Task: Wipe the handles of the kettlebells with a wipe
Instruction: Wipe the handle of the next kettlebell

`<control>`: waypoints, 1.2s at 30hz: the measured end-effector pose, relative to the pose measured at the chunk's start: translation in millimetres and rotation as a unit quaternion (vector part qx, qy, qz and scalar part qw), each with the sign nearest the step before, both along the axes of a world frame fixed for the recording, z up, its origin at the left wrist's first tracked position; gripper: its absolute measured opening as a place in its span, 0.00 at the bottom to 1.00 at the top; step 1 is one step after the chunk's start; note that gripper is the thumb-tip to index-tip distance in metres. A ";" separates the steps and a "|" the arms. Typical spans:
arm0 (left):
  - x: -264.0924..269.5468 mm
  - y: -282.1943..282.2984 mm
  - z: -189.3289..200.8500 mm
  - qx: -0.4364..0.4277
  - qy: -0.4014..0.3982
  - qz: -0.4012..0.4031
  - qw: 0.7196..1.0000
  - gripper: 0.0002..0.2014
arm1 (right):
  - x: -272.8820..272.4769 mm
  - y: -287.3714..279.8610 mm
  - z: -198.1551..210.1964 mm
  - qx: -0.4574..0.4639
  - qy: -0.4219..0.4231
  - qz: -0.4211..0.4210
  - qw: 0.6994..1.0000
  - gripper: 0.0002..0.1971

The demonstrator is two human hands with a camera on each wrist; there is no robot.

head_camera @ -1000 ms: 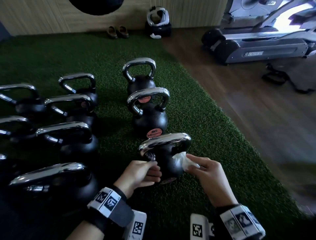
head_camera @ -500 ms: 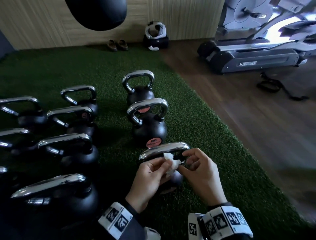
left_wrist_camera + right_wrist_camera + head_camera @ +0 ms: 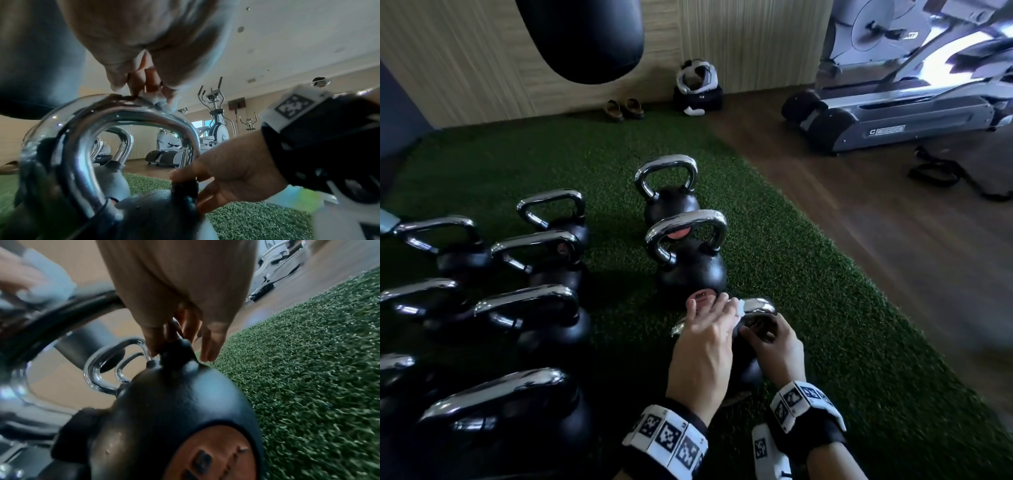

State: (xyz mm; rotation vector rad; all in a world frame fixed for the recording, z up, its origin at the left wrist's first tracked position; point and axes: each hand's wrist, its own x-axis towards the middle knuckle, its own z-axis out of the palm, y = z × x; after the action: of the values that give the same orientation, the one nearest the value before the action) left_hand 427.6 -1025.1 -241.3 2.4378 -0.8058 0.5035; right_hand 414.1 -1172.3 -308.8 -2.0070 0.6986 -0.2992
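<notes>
The nearest black kettlebell stands on green turf, its chrome handle partly hidden under my hands. My left hand reaches over the handle from above and pinches a white wipe against its top. In the left wrist view the wipe sits bunched under the fingertips on the handle's crown. My right hand curls round the handle's right post just above the ball. The right wrist view shows those fingers wrapped on the post over the ball.
Two more kettlebells stand in line beyond it, and several others crowd the left. A punching bag hangs ahead. Wood floor and a treadmill lie to the right; shoes sit by the wall.
The wipe has passed from my right hand to my left, which left the ball and came onto the handle's top. My right hand moved to grip the handle's right post.
</notes>
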 end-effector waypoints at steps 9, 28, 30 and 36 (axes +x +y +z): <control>0.3 28.0 -5.8 -0.138 0.064 0.061 0.987 0.13 | -1.7 -3.1 -10.7 -0.005 -0.021 0.004 1.000 0.17; -20.1 41.1 -89.7 -0.452 0.315 0.236 0.800 0.19 | -0.8 -16.5 -11.7 -0.031 -0.011 0.064 0.997 0.19; -17.5 46.8 -93.5 -0.440 0.328 0.222 0.806 0.18 | 1.4 -22.8 -12.3 -0.019 -0.005 0.079 0.997 0.17; -28.9 45.4 -83.4 -0.437 0.356 0.143 0.814 0.08 | 2.5 -23.0 -24.5 0.046 -0.022 0.086 0.995 0.17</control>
State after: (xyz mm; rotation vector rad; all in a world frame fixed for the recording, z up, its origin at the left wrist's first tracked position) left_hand 398.7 -979.7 -324.8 1.6311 0.1341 -0.0049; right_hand 416.5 -1195.2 -333.3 -1.9507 0.4995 -0.2055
